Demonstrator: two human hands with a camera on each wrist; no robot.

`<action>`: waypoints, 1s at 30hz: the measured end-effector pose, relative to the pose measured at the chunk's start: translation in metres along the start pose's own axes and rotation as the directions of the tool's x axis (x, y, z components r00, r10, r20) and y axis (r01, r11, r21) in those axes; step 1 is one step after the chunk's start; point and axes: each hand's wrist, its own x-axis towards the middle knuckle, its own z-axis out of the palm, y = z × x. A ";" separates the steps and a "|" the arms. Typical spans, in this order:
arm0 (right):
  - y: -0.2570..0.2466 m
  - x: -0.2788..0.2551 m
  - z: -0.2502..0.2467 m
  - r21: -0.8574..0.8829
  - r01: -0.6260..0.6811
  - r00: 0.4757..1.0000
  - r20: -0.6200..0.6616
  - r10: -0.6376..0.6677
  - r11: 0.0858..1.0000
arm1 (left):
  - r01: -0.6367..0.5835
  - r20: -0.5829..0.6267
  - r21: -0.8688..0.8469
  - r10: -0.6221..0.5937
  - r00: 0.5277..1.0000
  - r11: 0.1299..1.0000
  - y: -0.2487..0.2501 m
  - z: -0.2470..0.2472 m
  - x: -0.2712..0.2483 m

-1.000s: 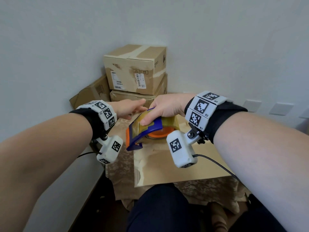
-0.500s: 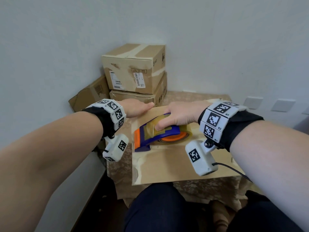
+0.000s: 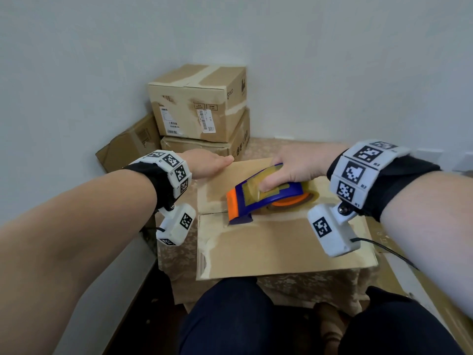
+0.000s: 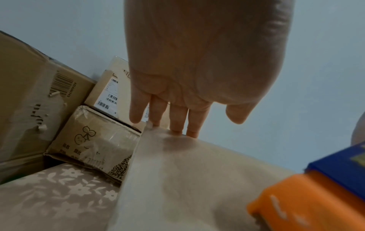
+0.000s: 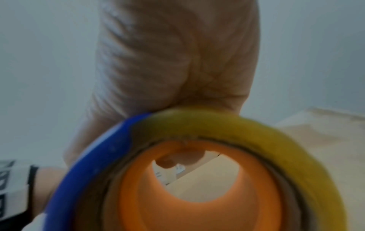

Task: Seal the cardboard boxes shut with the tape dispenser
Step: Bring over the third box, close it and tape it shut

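A flat cardboard box (image 3: 268, 249) lies in front of me on a patterned cloth, its two top flaps meeting in a seam across the middle. My right hand (image 3: 291, 170) grips a blue and orange tape dispenser (image 3: 258, 198) whose orange front end touches the seam near the box's left edge. The yellowish tape roll (image 5: 237, 125) fills the right wrist view under my palm (image 5: 177, 62). My left hand (image 3: 210, 163) lies flat with straight fingers (image 4: 177, 120) on the far left corner of the box (image 4: 187, 179). The dispenser's orange end (image 4: 308, 201) shows at lower right there.
Two taped boxes (image 3: 197, 106) are stacked in the wall corner behind, with another box (image 3: 130, 142) leaning at their left. The flowered cloth (image 4: 59, 195) covers the support. My knees (image 3: 230, 319) are just below the box's near edge. Wall sockets (image 3: 460, 160) sit at right.
My right hand has brought the dispenser down and toward me until its front end meets the seam. My left hand has stayed pressed on the far left corner.
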 end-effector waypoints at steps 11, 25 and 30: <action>-0.012 -0.002 0.009 -0.136 -0.003 0.999 -0.040 -0.002 0.991 | 0.020 0.043 0.131 -0.026 0.999 0.991 0.029 -0.001 0.009; 0.009 -0.021 0.019 0.081 0.038 0.999 -0.020 -0.037 0.996 | -0.056 -0.001 -0.005 0.056 0.998 0.998 0.051 0.010 0.028; 0.015 -0.030 0.021 0.094 0.027 1.000 -0.011 -0.027 0.995 | -0.067 -0.019 -0.036 0.066 0.998 0.997 0.051 0.012 0.029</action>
